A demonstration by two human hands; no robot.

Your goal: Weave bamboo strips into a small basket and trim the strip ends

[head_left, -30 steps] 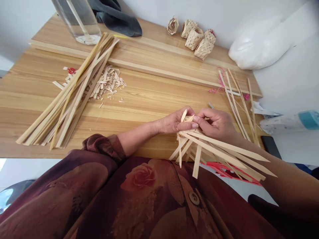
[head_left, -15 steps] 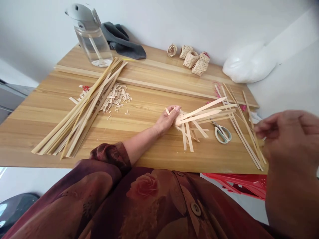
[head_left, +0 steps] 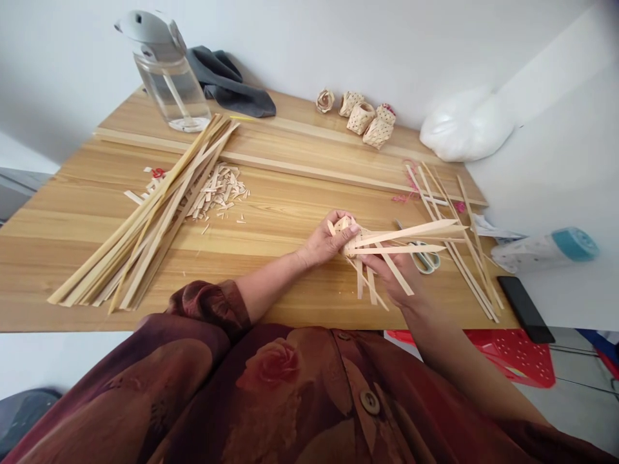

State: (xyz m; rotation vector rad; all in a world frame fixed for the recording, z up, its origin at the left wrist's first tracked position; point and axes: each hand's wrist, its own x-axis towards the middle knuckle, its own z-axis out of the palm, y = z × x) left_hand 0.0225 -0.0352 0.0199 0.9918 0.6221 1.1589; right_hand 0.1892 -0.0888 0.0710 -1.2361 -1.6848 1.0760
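Pale woven piece (head_left: 343, 223), clasped in left hand (head_left: 325, 243); right hand (head_left: 399, 264) returned beneath strips (head_left: 409, 231), grip hidden; two-handed handling resumed.

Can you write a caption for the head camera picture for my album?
Left hand holding a woven piece, right hand behind some loose strips.

no legible text, brand, number or sign in view, lidded bottle (head_left: 169, 80), white plastic bag (head_left: 467, 125) and black slab (head_left: 525, 310) showing no readable lettering
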